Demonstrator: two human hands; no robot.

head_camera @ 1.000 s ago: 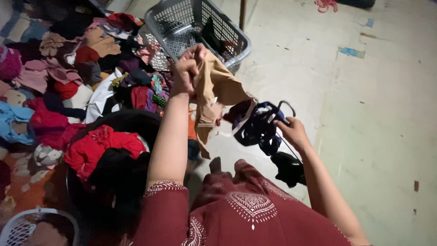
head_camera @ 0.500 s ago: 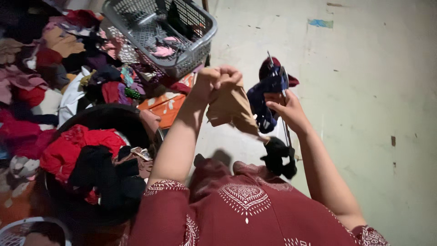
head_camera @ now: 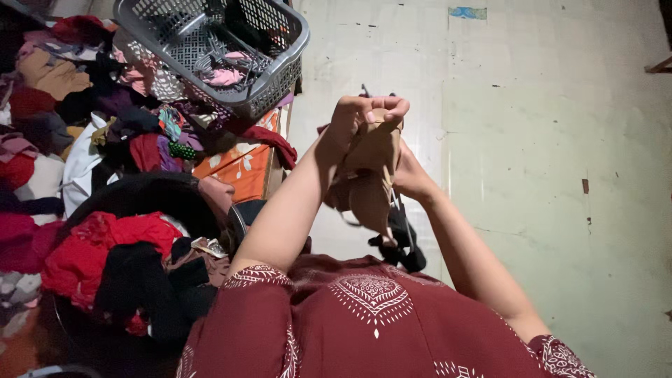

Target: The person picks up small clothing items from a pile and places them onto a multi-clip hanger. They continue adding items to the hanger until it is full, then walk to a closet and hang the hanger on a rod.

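A tan garment (head_camera: 369, 168) is held up in front of the chest, above the pale floor (head_camera: 560, 140), and is gripped at its top edge by the left hand (head_camera: 364, 119), whose fingers (head_camera: 389, 106) are curled over the cloth so that the grip is pressed together on it. The right hand (head_camera: 409, 175) is seen just behind and beside the garment, touching it, and a bundle of dark clothing (head_camera: 399, 245) with thin straps hangs below it; whether its grip is pinched on the dark bundle, on the tan garment or on both cannot be told, since the fingers are hidden by the cloth. Both forearms are raised and brought close together, and a dark red patterned top (head_camera: 378, 315) is worn by the person. To the left, a round dark tub (head_camera: 140, 192) is filled with red cloth (head_camera: 105, 241) and black cloth (head_camera: 147, 280). Further away, a large heap of mixed coloured clothes (head_camera: 105, 119) is spread over the floor, and an orange patterned fabric (head_camera: 241, 168) is laid beside it. A grey plastic laundry basket (head_camera: 280, 66) with a perforated wall is set at the top of the view, tilted against the heap, and a few garments, one of them pink, are seen lying inside it.
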